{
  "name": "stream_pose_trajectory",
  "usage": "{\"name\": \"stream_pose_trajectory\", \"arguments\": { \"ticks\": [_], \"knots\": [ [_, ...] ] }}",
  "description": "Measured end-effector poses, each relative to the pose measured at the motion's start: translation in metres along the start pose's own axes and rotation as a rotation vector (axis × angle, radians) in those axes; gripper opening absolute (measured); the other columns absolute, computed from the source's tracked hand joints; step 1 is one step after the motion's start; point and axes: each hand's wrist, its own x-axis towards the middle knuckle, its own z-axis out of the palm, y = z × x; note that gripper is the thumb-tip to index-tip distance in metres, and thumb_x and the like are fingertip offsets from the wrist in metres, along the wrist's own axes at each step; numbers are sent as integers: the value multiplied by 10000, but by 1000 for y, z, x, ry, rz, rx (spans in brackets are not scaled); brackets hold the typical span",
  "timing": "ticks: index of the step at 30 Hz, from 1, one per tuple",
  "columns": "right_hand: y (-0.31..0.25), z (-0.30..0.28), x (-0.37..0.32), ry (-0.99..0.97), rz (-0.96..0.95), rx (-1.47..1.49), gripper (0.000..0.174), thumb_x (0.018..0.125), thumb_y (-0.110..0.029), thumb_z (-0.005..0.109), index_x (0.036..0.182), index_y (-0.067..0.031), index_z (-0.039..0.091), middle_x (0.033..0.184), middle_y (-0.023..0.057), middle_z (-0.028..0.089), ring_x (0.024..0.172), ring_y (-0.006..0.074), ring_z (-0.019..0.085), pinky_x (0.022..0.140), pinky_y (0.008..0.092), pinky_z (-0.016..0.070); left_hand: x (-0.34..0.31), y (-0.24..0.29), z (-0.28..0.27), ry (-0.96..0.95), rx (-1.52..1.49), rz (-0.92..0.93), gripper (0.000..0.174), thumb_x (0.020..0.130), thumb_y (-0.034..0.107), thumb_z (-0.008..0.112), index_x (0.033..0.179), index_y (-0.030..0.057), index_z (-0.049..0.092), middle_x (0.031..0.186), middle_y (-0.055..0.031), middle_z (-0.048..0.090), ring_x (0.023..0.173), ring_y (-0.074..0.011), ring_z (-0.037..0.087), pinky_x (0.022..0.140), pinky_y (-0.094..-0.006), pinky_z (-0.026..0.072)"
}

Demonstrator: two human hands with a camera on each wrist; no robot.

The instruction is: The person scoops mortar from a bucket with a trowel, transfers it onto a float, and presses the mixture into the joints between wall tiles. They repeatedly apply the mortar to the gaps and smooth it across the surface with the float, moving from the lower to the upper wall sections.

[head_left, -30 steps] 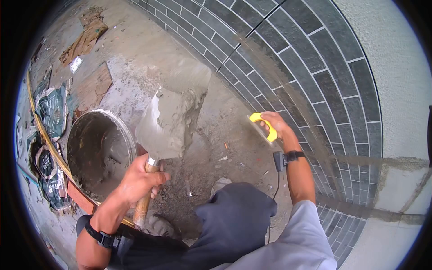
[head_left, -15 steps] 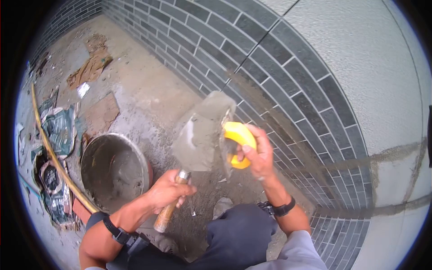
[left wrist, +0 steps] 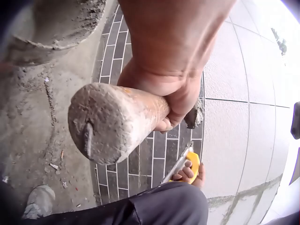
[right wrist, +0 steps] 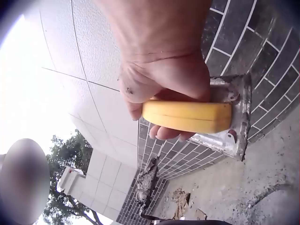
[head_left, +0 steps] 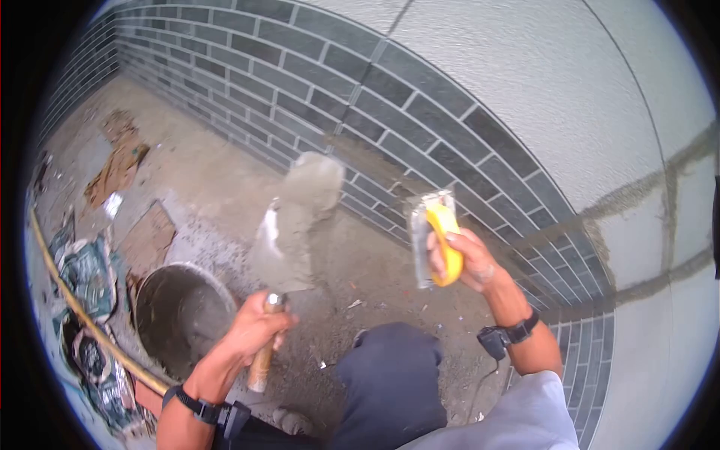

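Note:
My left hand (head_left: 255,328) grips the wooden handle (head_left: 260,369) of a trowel whose wide blade (head_left: 281,251) carries grey wet mortar. In the left wrist view the handle's round butt (left wrist: 101,124) faces the camera. To the right, my right hand (head_left: 475,261) holds a plastering float by its yellow handle (head_left: 450,262), apart from the trowel. The float's metal plate (right wrist: 243,115) shows beyond the handle in the right wrist view, with dark tiles behind it. A mortar-smeared band (head_left: 367,154) crosses the tiled wall (head_left: 307,75) beyond the hands.
A bucket (head_left: 225,289) with mortar inside stands on the floor left of the left hand. Torn bags (head_left: 86,277), a yellow strip (head_left: 97,326) and cardboard (head_left: 148,236) lie at the far left. Pale panels (head_left: 510,90) adjoin the dark tiles.
The float first came left to the trowel's mortar-laden edge, then drew away to the right. The left hand keeps its grip on the trowel. The head view has shifted, showing more wall.

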Motion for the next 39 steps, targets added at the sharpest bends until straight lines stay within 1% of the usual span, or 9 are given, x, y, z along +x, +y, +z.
{"name": "stream_pose_trajectory", "arguments": {
  "ticks": [11,20,23,25,26,27,29,30,39],
  "knots": [
    [-98,72,14,-199,65,-396,349,974,-348,498,1094,-26,558,641,57,584,532,111,540,506,239,427,-6,14,24,-162,84,80,164,855,59,680,952,36,550,694,4,514,526,-88,509,461,-264,439],
    [-146,90,-5,-32,170,-633,338,968,-380,526,1014,-48,569,638,27,574,537,89,528,500,242,406,-12,29,51,-179,221,229,203,854,87,681,1019,11,590,668,-2,548,517,-100,538,467,-271,451],
    [-156,92,-36,57,31,-858,337,943,-370,571,1012,-40,569,645,58,592,552,156,570,525,278,439,-16,41,61,-212,325,268,165,842,88,672,977,13,613,663,-7,569,518,-101,546,474,-278,449],
    [-147,89,-61,297,-438,-1323,322,913,-352,614,1010,-48,578,642,94,606,558,259,602,548,329,474,-27,55,72,-174,383,326,134,833,85,660,944,17,629,661,-5,574,524,-98,542,473,-284,435],
    [-144,86,-77,417,-327,-1485,338,831,-315,693,1054,-77,604,841,143,661,743,330,649,643,401,504,-26,57,74,-203,382,345,142,815,68,663,938,7,626,667,-2,575,520,-99,530,472,-285,422],
    [-138,80,-84,456,-323,-1490,338,831,-315,693,1054,-77,604,841,143,661,743,330,649,643,401,504,-28,58,77,-231,400,360,142,815,68,663,938,7,626,667,-2,575,520,-99,530,472,-285,422],
    [-116,58,-92,777,-969,-1987,568,730,-242,770,1232,-72,566,1040,139,627,929,347,607,776,474,460,-31,58,84,-247,247,352,158,797,45,672,943,6,625,669,-1,581,517,-98,529,467,-275,416],
    [-103,40,-103,801,-795,-2072,638,662,-218,800,1249,-91,586,1209,154,566,1065,384,551,866,511,419,-29,53,83,-286,267,350,158,797,45,672,943,6,625,669,-1,581,517,-98,529,467,-275,416],
    [-34,-137,-158,1054,-535,-2054,632,765,-154,739,1328,3,499,1245,247,546,1105,429,537,933,515,413,1,18,47,-38,180,154,217,788,2,645,908,52,471,575,-30,500,392,-139,472,358,-266,380]
  ]
}}
